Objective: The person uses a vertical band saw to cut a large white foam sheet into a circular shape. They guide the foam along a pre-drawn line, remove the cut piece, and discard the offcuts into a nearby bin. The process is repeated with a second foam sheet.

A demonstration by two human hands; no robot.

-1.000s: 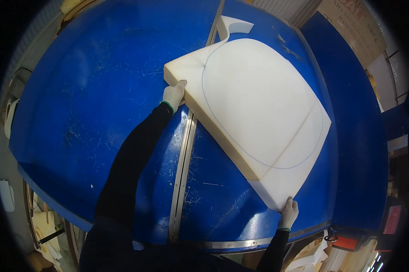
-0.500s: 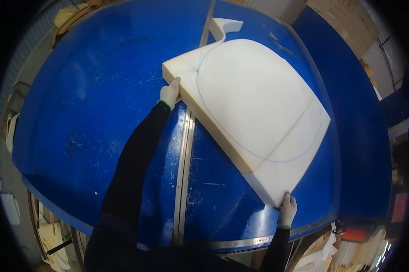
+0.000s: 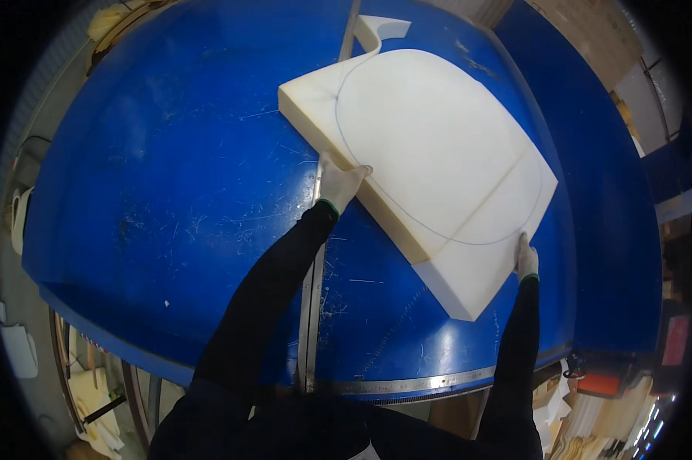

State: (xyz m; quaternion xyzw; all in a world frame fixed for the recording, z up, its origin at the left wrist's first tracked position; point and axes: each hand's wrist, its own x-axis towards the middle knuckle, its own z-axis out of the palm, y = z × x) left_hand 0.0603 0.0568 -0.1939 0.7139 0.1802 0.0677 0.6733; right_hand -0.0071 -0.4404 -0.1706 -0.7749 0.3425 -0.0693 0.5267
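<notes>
A thick white foam block [image 3: 446,142] lies flat on the blue tabletop, with a curved outline drawn on its upper face. A straight seam crosses it near the right end, and a thin curled foam strip [image 3: 370,34] extends from its far side. My left hand [image 3: 342,184], in a pale glove with a green cuff, grips the block's near-left edge, its thumb reaching onto the top. At the right side my right hand [image 3: 526,259], also gloved, holds the block's edge above the near corner. The undersides of the fingers are partly hidden.
The blue table [image 3: 170,176] has scratches and small scraps on it. A metal strip [image 3: 311,322] runs across it, passing beneath the foam, and a metal ruler edge [image 3: 430,383] lines its front. Foam offcuts [image 3: 101,406] lie below the table, and a cardboard sheet [image 3: 591,38] stands far right.
My left hand has slid from the left corner rightward along the near edge. My right hand has moved from the near corner farther up the right side. The block appears slightly higher in view.
</notes>
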